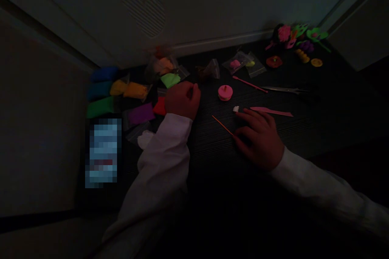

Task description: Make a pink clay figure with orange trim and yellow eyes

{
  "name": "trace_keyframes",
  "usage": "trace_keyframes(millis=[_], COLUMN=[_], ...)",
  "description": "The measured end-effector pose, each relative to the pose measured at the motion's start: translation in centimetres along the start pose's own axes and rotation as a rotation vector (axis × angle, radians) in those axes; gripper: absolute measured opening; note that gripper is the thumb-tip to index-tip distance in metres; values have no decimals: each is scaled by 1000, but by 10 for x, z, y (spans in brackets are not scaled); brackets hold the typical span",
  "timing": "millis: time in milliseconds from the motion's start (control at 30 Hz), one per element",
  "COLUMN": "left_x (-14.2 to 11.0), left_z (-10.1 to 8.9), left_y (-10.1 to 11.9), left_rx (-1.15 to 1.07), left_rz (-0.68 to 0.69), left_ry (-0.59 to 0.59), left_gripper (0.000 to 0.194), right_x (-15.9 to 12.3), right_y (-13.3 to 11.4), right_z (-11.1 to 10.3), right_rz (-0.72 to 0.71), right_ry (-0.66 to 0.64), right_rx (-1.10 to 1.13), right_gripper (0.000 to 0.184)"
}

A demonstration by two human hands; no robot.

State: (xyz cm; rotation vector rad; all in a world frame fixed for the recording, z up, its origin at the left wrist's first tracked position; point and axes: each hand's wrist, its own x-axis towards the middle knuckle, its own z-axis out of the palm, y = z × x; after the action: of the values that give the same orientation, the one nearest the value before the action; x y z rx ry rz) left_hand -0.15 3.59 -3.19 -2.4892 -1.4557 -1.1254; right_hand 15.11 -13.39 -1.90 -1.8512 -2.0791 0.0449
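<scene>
Pretty dim in here, but far left there's a lit screen, then a purple packet and a red packet on the dark counter. The left hand sits right by the red one, fingers curled in; can't tell if they're pinching anything. Next, an orange stick slants down-right, its near end meeting the right thumb; can't tell if it's actually gripped. Pink round piece is just beyond it. The little white lump sits right off the right hand's index tip, touching or nearly, with the left well apart. Right index and thumb are spread. A pink tool lies crosswise just past the knuckles.
</scene>
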Motion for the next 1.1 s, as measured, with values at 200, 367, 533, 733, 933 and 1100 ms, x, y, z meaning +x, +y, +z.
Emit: trace_keyframes(millis=[200,367,533,733,933,1100], left_x=[0,0,0,0,0,0], left_z=[0,2,2,1,1,2], left_y=[0,-1,-2,-1,-1,-2], left_rx=[6,16,13,14,13,14], left_rz=[6,13,12,15,5,-14], left_ry=[15,21,17,2,5,-11], left_gripper=[23,24,24,24,24,24], right_x=[-10,-17,-17,-16,-16,-16], right_y=[3,2,-1,-2,-2,-2], right_z=[-3,-7,-6,-6,-5,-6], right_rz=[-20,-91,-127,-190,-108,-183], right_ry=[-42,-155,-233,-271,-251,-286], right_rx=[-15,-95,-129,-106,-136,-116], right_gripper=[29,55,60,59,65,61])
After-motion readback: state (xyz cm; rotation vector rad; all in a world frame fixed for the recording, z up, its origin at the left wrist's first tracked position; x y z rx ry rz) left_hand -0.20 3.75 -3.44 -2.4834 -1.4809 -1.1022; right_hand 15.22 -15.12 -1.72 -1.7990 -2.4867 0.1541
